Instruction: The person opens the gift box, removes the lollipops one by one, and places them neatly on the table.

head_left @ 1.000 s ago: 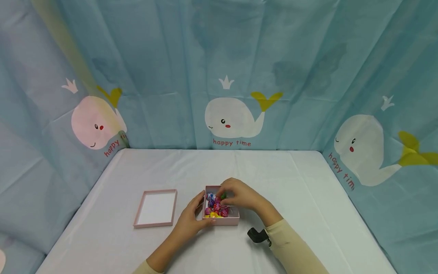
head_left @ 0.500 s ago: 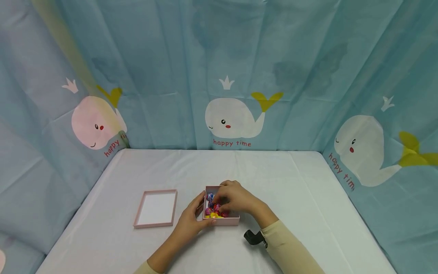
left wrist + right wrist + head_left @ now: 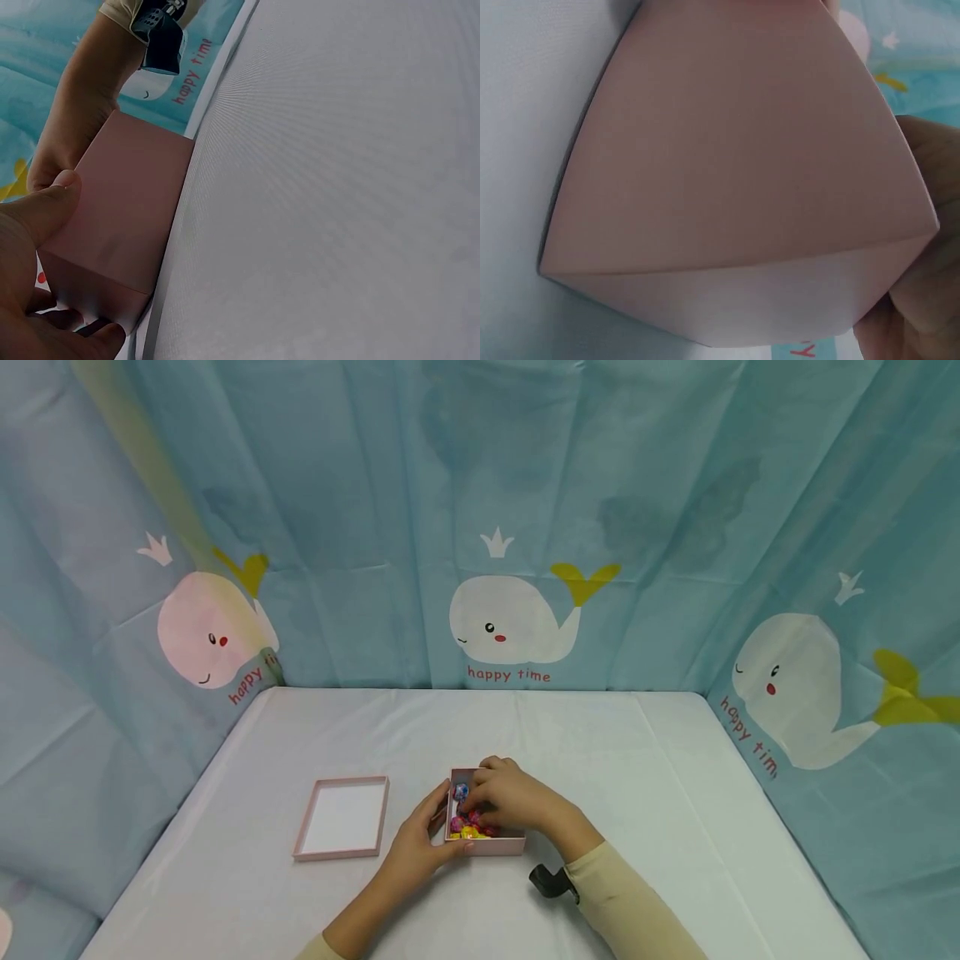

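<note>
A pink box (image 3: pixel 495 846) without its cover stands on the table and holds several shiny wrapped candies (image 3: pixel 468 832) in yellow, pink, red and blue. My left hand (image 3: pixel 417 837) grips the box's near left corner, thumb on the front wall and fingers along the left side. In the left wrist view the thumb and fingertips of the left hand (image 3: pixel 45 225) press the pink box (image 3: pixel 124 202). My right hand (image 3: pixel 513 795) reaches into the box from the right with bent fingers among the candies. Its fingertips are hidden, also in the right wrist view, where the box wall (image 3: pixel 735 150) blocks them.
The shallow pink lid (image 3: pixel 341 852), white inside, lies face up left of the box. A white cloth covers the table (image 3: pixel 637 760). Blue curtains (image 3: pixel 337 527) printed with whales stand behind and on both sides. A black wrist device (image 3: pixel 550 882) hangs below the right sleeve.
My right hand has moved slightly left and lower into the box, covering more of the candies. The green candy seen a second ago is now hidden. Left hand, box and lid have stayed put.
</note>
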`<state>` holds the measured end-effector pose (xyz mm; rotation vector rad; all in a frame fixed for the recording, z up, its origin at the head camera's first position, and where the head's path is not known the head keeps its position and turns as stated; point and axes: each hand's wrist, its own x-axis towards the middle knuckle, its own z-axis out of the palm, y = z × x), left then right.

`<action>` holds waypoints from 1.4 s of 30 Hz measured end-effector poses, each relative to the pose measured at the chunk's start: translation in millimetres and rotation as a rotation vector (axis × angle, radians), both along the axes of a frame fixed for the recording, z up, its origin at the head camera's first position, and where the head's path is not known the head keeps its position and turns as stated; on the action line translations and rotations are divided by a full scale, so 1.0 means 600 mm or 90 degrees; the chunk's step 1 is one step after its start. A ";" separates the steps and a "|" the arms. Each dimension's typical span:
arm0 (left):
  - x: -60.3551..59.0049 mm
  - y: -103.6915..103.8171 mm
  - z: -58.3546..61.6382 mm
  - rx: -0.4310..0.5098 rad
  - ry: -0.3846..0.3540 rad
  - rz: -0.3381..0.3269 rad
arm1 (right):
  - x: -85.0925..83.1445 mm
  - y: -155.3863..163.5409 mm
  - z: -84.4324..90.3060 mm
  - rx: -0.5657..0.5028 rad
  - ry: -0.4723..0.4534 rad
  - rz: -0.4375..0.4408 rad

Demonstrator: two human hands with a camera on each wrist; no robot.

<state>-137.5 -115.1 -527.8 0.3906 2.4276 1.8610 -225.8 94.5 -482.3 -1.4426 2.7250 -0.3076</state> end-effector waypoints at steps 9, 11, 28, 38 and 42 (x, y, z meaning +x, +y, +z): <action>-0.001 -0.001 -0.002 -0.010 0.020 -0.004 | -0.006 0.010 -0.001 -0.105 -0.070 -0.021; -0.001 -0.002 -0.002 -0.009 0.022 -0.003 | -0.006 0.012 0.001 -0.135 -0.086 -0.026; 0.003 0.000 0.000 -0.042 0.009 0.022 | 0.012 0.066 0.035 -0.399 -0.096 -0.192; 0.003 -0.001 -0.002 -0.039 0.037 0.025 | 0.011 0.123 0.020 -0.444 -0.094 -0.286; 0.004 -0.002 -0.005 -0.034 0.033 0.026 | 0.006 0.138 0.011 -0.465 -0.101 -0.316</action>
